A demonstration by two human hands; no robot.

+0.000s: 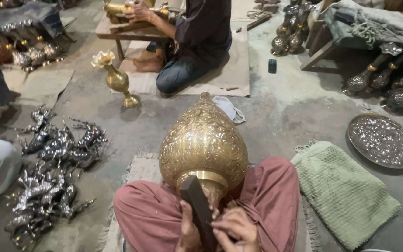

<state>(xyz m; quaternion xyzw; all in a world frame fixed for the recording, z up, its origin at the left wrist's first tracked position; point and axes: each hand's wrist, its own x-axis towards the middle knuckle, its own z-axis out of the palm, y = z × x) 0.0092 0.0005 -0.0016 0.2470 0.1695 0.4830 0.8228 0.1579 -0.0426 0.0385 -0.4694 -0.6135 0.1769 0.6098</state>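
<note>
A large engraved brass vase body (pixel 203 142) lies across my lap, its rounded belly pointing away from me and its neck toward me. My left hand (pixel 188 229) and my right hand (pixel 235 230) both grip a dark rectangular block (pixel 198 205), whose top end rests against the vase's neck. My knees in reddish trousers (pixel 150 210) frame the vase on both sides.
A seated person (pixel 197 42) works on brass at a low wooden bench (pixel 127 31) ahead. A finished brass vase (pixel 115 79) stands on the floor. Several silver animal figures (pixel 54 163) lie left; a green cloth (pixel 343 191) and engraved round tray (pixel 382 140) lie right.
</note>
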